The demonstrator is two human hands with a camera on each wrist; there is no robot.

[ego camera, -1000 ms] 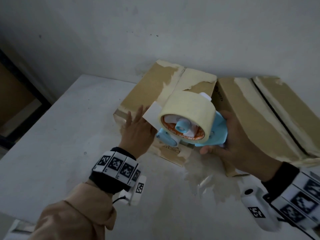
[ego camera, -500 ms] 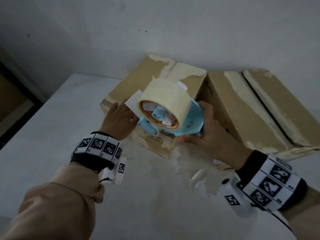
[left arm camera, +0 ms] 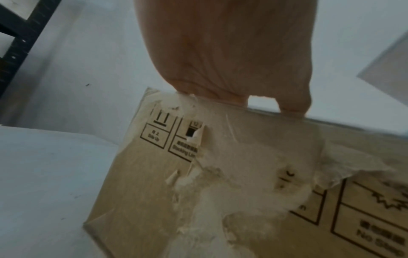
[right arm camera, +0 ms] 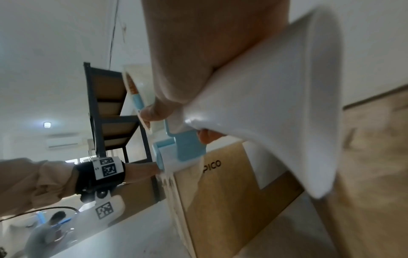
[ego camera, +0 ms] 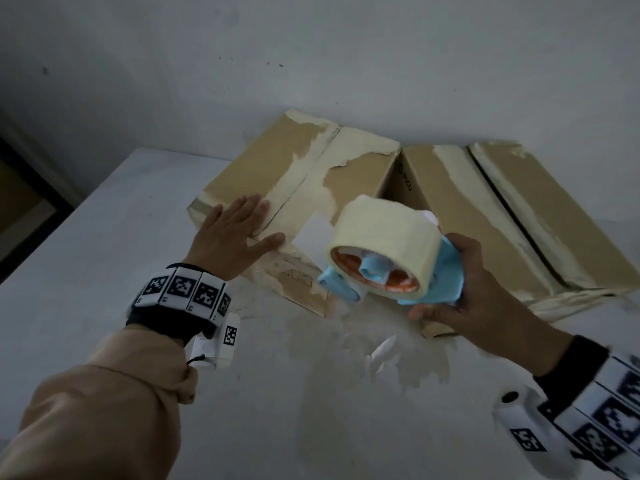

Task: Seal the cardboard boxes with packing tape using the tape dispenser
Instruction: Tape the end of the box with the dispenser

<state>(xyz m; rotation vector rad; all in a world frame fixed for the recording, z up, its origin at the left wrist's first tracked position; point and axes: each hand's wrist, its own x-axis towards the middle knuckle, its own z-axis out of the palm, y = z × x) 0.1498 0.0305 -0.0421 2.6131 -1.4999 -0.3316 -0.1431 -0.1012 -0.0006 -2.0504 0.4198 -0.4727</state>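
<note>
A person's left hand lies flat, fingers straight and spread, on the near end of the top of a worn brown cardboard box streaked with torn pale tape residue, pinning its flaps beside the centre seam. The right hand is curled round the handle of a light-blue plastic tape dispenser carrying a wide roll of cream packing tape, held in the air just off the box's near right corner, with a short free tab of tape jutting toward the seam. A second, equally scuffed brown cardboard box sits touching the first on its right, both against the wall at the far edge of the white table. The sealing pass appears about to begin: the next move likely calls for lowering the tab onto the near end face, pressing it down, and drawing the dispenser away along the seam while the left hand holds the flaps shut.
</note>
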